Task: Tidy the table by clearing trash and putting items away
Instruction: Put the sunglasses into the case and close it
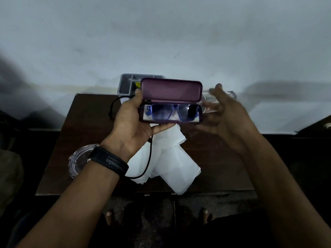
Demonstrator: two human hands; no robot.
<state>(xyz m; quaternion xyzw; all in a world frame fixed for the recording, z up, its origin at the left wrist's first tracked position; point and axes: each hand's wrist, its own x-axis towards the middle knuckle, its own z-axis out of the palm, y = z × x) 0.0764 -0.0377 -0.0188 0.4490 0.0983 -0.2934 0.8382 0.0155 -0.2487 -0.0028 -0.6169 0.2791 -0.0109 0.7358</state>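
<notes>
Left hand point(131, 120) has the maroon glasses case point(171, 101) gripped from its left end, lid flipped up, held above the dark wooden table point(86, 140). Blue sunglasses point(172, 111) sit inside it. Right hand point(222, 111) is blurry just beside the case's right end, fingers spread, holding nothing. White tissues point(172, 158) and a black cable point(148, 158) lie underneath, with 1 grey organizer tray point(125, 85) behind.

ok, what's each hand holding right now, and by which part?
Left hand holds the open glasses case by its left end, thumb on the lid, fingers under the base; blue glasses inside. Right hand is open, blurred, holding nothing.
</notes>
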